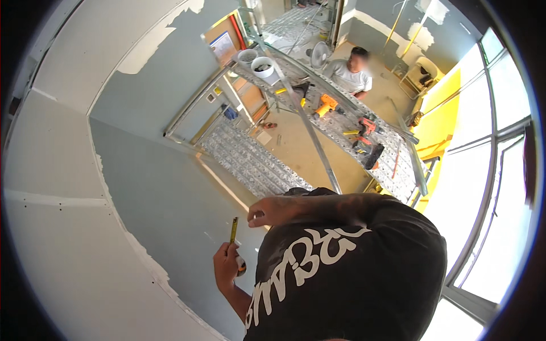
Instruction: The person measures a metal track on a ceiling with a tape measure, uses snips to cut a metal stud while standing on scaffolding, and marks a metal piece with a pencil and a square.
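Observation:
My left hand [226,266] is closed around a tape measure [242,266]. A short length of its yellow blade [234,230] sticks up past my fingers. My right arm reaches across the front of my dark shirt, and my right hand [268,212] is just right of the blade's tip, apart from it. Its fingers bend loosely, with a gap at the thumb and nothing visible between them. Behind both hands is a grey wall [153,187] with pale, rough-edged patches.
Beyond me, a metal scaffold platform [398,181] carries an orange drill [326,106], a red drill [369,125] and white buckets [262,68]. A long metal bar [310,126] slants across. A lower plank [244,153] lies nearer. Another person [350,74] is behind the platform; windows line the right.

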Demonstrator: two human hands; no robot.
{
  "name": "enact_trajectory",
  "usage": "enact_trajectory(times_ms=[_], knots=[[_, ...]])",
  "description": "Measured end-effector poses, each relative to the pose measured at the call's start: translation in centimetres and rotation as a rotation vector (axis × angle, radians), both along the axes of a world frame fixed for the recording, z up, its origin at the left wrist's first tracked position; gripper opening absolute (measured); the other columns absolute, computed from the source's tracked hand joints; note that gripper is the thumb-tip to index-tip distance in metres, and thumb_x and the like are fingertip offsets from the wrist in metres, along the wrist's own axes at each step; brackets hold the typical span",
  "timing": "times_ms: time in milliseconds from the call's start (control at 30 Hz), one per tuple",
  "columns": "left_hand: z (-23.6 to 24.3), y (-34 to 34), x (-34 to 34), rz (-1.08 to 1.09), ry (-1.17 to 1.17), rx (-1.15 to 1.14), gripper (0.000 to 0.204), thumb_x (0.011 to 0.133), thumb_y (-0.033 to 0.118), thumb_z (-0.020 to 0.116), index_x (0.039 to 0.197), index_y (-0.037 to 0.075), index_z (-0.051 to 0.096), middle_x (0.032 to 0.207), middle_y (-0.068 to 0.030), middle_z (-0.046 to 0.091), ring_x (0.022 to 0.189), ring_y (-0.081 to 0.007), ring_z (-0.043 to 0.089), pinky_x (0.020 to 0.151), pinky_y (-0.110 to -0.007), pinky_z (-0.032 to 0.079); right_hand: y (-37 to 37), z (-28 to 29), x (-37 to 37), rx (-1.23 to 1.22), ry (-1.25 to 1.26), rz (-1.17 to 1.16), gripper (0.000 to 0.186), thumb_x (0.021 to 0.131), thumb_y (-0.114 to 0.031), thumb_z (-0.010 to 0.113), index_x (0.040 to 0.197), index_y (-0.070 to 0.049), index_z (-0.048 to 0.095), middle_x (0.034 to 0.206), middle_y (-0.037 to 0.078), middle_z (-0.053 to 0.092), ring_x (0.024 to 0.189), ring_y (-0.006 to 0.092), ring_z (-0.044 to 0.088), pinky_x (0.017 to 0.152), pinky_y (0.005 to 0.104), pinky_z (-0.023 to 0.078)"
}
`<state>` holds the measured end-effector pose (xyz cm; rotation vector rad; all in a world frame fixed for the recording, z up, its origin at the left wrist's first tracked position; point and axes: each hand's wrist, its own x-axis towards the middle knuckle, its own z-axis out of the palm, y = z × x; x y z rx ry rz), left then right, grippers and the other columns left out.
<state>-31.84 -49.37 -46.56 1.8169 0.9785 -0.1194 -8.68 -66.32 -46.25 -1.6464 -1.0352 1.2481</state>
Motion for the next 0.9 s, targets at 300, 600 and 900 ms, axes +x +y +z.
enact_trajectory(times_ms=[300,600,900], knots=[[-3.1,-4.3,-0.8,-0.225,-0.038,-0.004,0.025,0.093,0.022,0.058,0.092,-0.001,0.068,0.066,-0.0091,0.060,0.061,-0.0162,0.056,0.060,-0.034,0.045,-7.5,-1.6,-3.6,-0.043,-0.106,-0.063,0.045,0.094,-0.044,0.063,0.113,-0.004,0.068,0.102,0.018,0.071,0.099,0.0307,0.069,0.087,0.0403,0.052],[-5.5,-4.1,-0.7,-0.185,-0.079,-0.136,0.019,0.090,0.012,0.052,0.092,0.000,0.067,0.070,-0.0029,0.059,0.065,-0.0111,0.055,0.060,-0.029,0.044,-7.1,-1.3,-2.8,-0.104,-0.215,0.051,0.045,0.095,-0.044,0.062,0.114,-0.004,0.068,0.103,0.019,0.071,0.101,0.0329,0.068,0.088,0.0420,0.051],[-6.8,-0.1,4.9,-0.229,-0.019,-0.133,0.020,0.089,0.012,0.051,0.093,0.000,0.067,0.071,-0.0042,0.060,0.064,-0.0129,0.055,0.061,-0.030,0.045,-2.3,-2.9,3.4,-0.169,-0.164,0.116,0.052,0.093,-0.048,0.063,0.124,-0.006,0.065,0.108,0.018,0.071,0.104,0.0317,0.068,0.094,0.0429,0.051]])
